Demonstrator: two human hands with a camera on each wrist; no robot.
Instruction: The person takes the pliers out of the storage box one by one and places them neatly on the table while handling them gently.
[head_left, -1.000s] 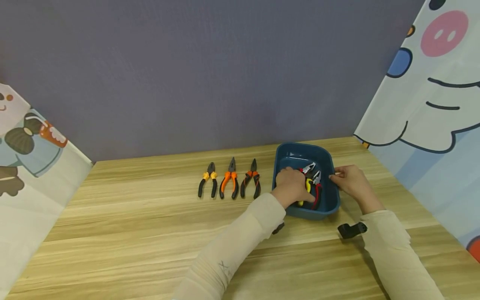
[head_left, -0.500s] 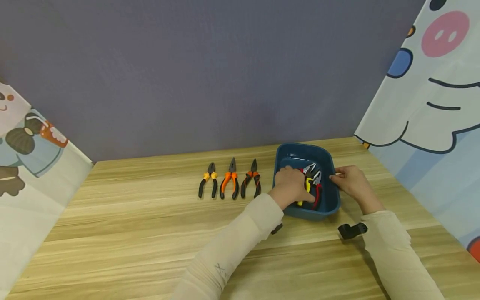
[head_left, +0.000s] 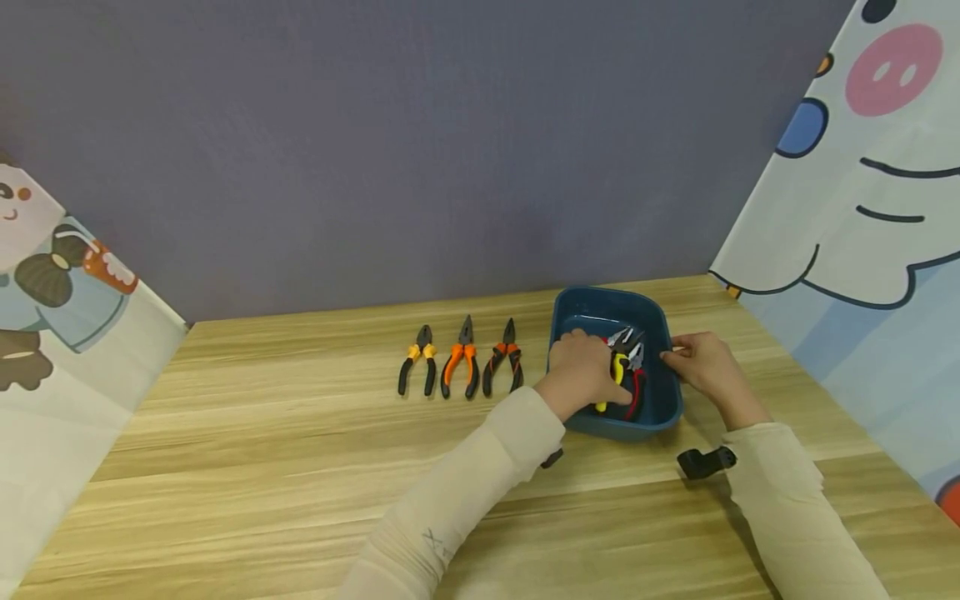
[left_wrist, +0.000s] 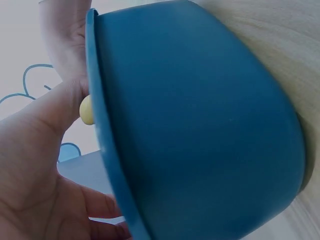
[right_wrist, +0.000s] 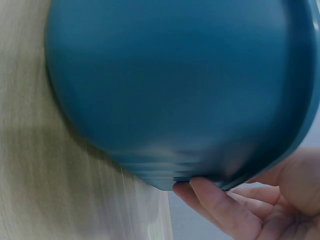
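Note:
A dark blue plastic bin (head_left: 615,429) stands at the right of the table with several pliers in it. My left hand (head_left: 581,371) reaches over its left side, thumb spread toward the yellow-handled pliers (head_left: 618,367); its fingertips are hidden, and I cannot tell whether they grip anything. In the left wrist view, a yellow handle end (left_wrist: 86,110) shows above the rim beside the thumb. Red-handled pliers (head_left: 637,392) lie along the right inside of the bin. My right hand (head_left: 701,362) pinches the bin's right rim; the right wrist view shows its fingers (right_wrist: 220,205) against the outer wall.
Left of the bin, three pliers lie in a row, jaws pointing away: yellow-and-black ones (head_left: 417,360), orange ones (head_left: 460,358) and black-and-orange ones (head_left: 503,358). A grey panel (head_left: 375,167) closes off the back, and printed sheets (head_left: 847,200) flank the table (head_left: 247,433).
Both hands keep nearly the same place at the bin. The dark jaws of the pliers beside my left hand have shifted slightly away toward the back. The pliers in the row have not moved.

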